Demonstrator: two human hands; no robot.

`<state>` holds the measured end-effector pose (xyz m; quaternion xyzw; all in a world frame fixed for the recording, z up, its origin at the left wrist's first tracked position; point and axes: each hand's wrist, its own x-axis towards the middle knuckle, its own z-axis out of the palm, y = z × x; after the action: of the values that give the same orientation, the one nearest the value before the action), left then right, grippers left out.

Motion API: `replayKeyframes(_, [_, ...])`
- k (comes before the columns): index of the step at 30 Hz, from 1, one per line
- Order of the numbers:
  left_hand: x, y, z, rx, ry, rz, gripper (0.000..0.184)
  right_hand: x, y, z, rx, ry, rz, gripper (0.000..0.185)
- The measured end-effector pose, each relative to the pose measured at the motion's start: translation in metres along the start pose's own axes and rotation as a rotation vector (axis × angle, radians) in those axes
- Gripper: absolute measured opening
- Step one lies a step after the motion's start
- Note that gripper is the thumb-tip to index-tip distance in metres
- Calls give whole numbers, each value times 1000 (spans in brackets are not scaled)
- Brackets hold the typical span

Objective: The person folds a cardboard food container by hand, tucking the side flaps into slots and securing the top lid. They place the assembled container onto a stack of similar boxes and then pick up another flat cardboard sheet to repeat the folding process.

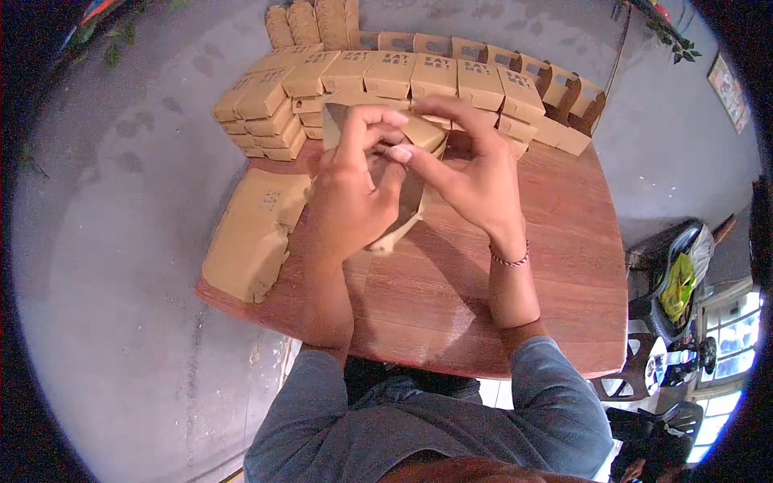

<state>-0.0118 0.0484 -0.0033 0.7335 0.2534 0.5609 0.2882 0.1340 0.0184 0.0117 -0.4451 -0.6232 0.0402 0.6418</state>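
Both hands are at a part-formed brown cardboard box over the middle of the table, open side showing between them. Can't tell if it sits on the table or is lifted.

Left hand: on the box's left, fingers curled over the opening. Right hand: on its right, index arched over the top, thumb reaching in to the left fingertips. Thumb tips close together. Grip: can't tell if either hand is clamped on cardboard; contact points hidden. Right wrist has a braided bracelet.

Rest, relative to table:
- Left side: flat cardboard, printed, lying on it.
- Back: closed boxes in stacked rows, "EAT ME!" on lids.
- Back right, behind those: open carton trays with cut-out ends.
- Far back left: upright cartons.
- Off right: yellow bag on a chair.
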Motion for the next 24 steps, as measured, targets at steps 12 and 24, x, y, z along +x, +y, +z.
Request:
replayKeyframes(12, [-2,8,-3,202,13,-56,38,-6,13,0,19,-164,53,26])
replayKeyframes(24, [-10,16,-47,548,278,474,44,10,15,-16,221,-31,231,22])
